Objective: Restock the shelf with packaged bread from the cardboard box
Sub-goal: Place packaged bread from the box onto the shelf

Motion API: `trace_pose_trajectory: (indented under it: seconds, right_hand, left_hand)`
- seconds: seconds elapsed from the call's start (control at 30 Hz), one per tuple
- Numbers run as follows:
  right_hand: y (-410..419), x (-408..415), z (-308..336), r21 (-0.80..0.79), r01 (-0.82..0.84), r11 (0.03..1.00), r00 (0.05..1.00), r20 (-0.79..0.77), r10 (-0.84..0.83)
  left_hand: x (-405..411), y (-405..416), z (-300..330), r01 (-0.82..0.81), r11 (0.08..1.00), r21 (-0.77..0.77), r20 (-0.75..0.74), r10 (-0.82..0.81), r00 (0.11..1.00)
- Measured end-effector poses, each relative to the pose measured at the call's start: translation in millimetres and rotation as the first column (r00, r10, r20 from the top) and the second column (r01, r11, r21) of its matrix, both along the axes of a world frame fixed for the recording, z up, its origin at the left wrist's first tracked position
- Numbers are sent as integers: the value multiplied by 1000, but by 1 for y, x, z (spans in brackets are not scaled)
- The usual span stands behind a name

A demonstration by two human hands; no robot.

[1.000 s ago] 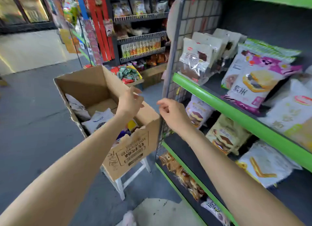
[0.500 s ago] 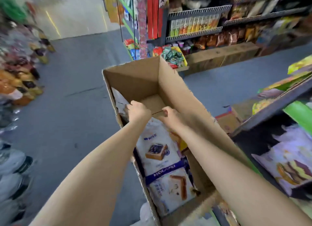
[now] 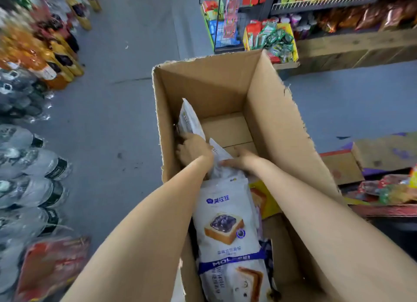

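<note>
1. Both hands reach deep into the cardboard box (image 3: pixel 266 103). The left hand (image 3: pixel 191 149) grasps an upright white bread pack (image 3: pixel 190 121) at the left wall; the right hand (image 3: pixel 240 160) lies on a second pack (image 3: pixel 222 164), grip unclear.
2. More packaged bread (image 3: pixel 228 225) lies flat nearer the viewer, likely next.
3. Tall, ragged box walls hem the wrists; only the far box floor is bare, so lifting straight up seems the freest exit.

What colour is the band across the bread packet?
Dark blue on the white bread packet, seen in the head view.
</note>
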State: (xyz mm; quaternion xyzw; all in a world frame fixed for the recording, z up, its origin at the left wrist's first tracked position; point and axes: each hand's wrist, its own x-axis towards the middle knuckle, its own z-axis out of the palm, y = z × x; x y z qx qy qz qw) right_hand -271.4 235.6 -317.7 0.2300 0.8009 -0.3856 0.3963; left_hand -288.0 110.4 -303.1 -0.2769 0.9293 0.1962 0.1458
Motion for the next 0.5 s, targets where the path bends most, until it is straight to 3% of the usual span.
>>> trace_pose_trajectory:
  seconds: [0.1,0.17,0.33,0.43,0.5]
  right_hand:
    - [0,-3,-8,97,-236,967,971,6,237]
    - [2,-7,-12,126,-313,942,950,31,311]
    - [3,-3,-1,140,-192,971,981,0,194]
    - [-1,8,13,295,-124,947,970,-165,179]
    - [-4,12,28,290,-23,957,936,-330,123]
  left_hand:
    - [5,-2,-2,74,997,-2,3,-74,997]
    - [2,-3,2,91,996,0,-28,-91,995]
    - [-9,-8,17,55,993,102,-56,-50,997]
    - [-10,-8,28,87,987,133,-109,-73,991]
    - [-9,-8,40,160,980,115,-222,-132,966]
